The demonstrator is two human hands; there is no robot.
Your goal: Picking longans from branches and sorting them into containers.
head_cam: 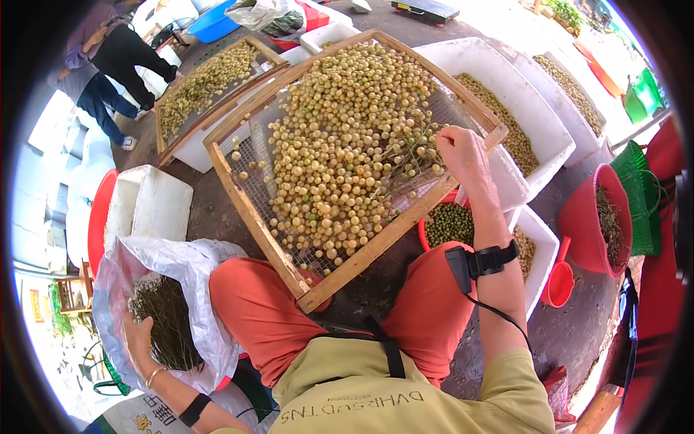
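My right hand (pixel 463 154) is curled into a fist above the right side of a wooden-framed wire-mesh sieve (pixel 352 266). Thin bare stems (pixel 409 152) lie against its fingers; whether it grips any is hidden. Small round yellow-tan fruits (pixel 336 163), some greenish, are heaped over the mesh. At lower left, my left hand (pixel 138 336) reaches inside a white woven plastic sack (pixel 211 304), its thumb apart from the fingers. Beside that hand is a dark mass of stripped twigs (pixel 168 320) in the sack.
White foam boxes (pixel 520 97) of similar fruit stand to the right. A red bucket (pixel 420 228) with green fruit sits beneath the sieve's edge. At right are a pink basket (pixel 591 217) of twigs and a red scoop (pixel 558 285). Another loaded sieve (pixel 217 127) and two people (pixel 116 65) are at upper left.
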